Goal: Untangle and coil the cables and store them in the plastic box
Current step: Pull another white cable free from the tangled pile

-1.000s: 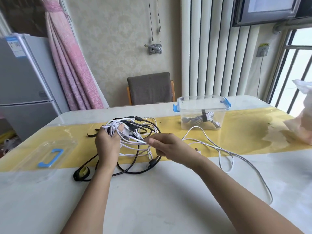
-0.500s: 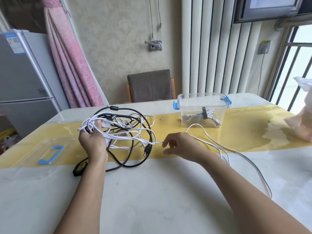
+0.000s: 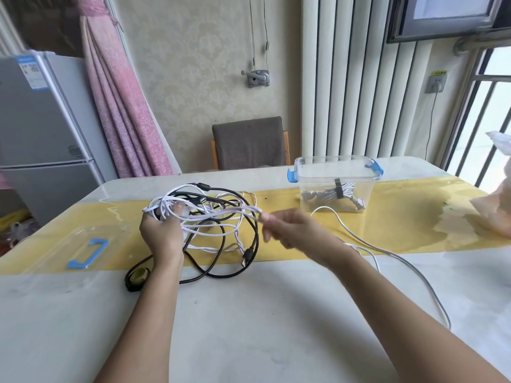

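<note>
A tangle of white cables (image 3: 210, 217) and black cables (image 3: 235, 261) hangs just above the table's yellow runner. My left hand (image 3: 161, 236) grips the white loops at the tangle's left side. My right hand (image 3: 290, 230) pinches a white strand at the tangle's right edge. A long white cable (image 3: 387, 250) trails from there across the table to the right. The clear plastic box (image 3: 336, 186) with blue clips stands behind my right hand, and a tied cable bundle (image 3: 331, 194) lies inside it.
The box's clear lid (image 3: 83, 251) with a blue handle lies at the left on the table. A roll of tape (image 3: 137, 276) sits near my left wrist. A plastic bag (image 3: 495, 211) is at the right edge. A chair (image 3: 249, 145) stands behind the table.
My left hand lifted the tangle and shifted it left. My right hand moved right along a white strand and now pinches it higher, pulling it taut.
</note>
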